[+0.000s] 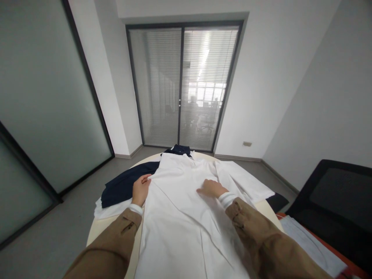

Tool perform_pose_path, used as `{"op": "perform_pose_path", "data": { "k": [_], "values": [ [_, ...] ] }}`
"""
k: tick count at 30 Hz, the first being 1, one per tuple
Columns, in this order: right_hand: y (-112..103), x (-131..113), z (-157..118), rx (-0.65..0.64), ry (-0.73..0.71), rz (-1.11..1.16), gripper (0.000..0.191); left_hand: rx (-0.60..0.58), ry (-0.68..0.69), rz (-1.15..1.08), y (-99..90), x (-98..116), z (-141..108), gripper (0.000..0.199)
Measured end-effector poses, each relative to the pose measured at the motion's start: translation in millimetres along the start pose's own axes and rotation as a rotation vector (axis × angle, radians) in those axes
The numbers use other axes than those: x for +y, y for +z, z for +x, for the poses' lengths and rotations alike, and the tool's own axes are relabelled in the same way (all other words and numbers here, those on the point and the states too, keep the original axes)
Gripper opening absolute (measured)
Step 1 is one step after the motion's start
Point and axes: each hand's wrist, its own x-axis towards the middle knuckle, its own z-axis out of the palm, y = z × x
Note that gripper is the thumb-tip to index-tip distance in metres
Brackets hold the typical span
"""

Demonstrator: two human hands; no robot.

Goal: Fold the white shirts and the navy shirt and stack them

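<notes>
Presently, a white garment (pixel 177 205) is lying spread across the table (pixel 97 228), its collar end pointing toward the far rim and its body extending toward the person and out of view at the bottom. The left hand (pixel 141 190) is grasping the garment's left edge near the top, its thumb and fingers closing at the fabric. The right hand (pixel 212 188) is resting on the garment's upper front, right of the middle, with its fingers bending and pointing leftward; whether it is pinching any cloth, one cannot tell. Long diagonal creases are running down the body between and below the hands. One sleeve of the garment is extending rightward to the table's edge. To the left, a navy garment (pixel 124 186) is lying partly beneath the white one, and a white cloth (pixel 112 211) is showing under the navy fabric. A dark bundle (pixel 180 150) is sitting at the far rim, just beyond the collar end. On the right, a black chair (pixel 338 201) is standing near the table, and a pale cloth (pixel 308 240) is lying on an orange surface (pixel 353 269) beside it. Beyond the table, a glass partition (pixel 162 85) is displaying lowered blinds, and a small plate (pixel 247 143) is showing low on the wall to its right.
</notes>
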Motion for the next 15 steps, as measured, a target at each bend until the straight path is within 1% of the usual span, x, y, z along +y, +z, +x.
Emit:
{"op": "perform_pose_path", "data": {
  "k": [2,3,5,7,9,12,13,15],
  "values": [
    [-7,20,-7,-0.157,-0.070,0.022,0.059,0.042,0.004,0.003,-1.9,5,1,0.032],
    [-10,29,-10,-0.246,-0.131,0.038,0.059,0.059,-0.001,0.010,-3.2,7,3,0.032],
    [-11,43,-18,-0.421,-0.231,0.089,0.052,0.083,-0.019,0.034,-6.4,12,5,0.033],
    [-8,52,-27,-0.564,-0.288,0.176,0.040,0.089,-0.035,0.061,-11.1,16,9,0.033],
    [-2,58,-35,-0.657,-0.306,0.249,0.034,0.074,-0.044,0.098,-17.1,19,12,0.031],
    [3,64,-45,-0.752,-0.378,0.269,0.026,0.000,-0.061,0.166,-26.6,21,14,0.026],
    [4,67,-48,-0.762,-0.380,0.266,0.025,-0.032,-0.065,0.189,-29.3,21,15,0.024],
    [4,71,-53,-0.734,-0.329,0.265,0.024,-0.096,-0.065,0.230,-33.3,22,16,0.024]
  ]
}}
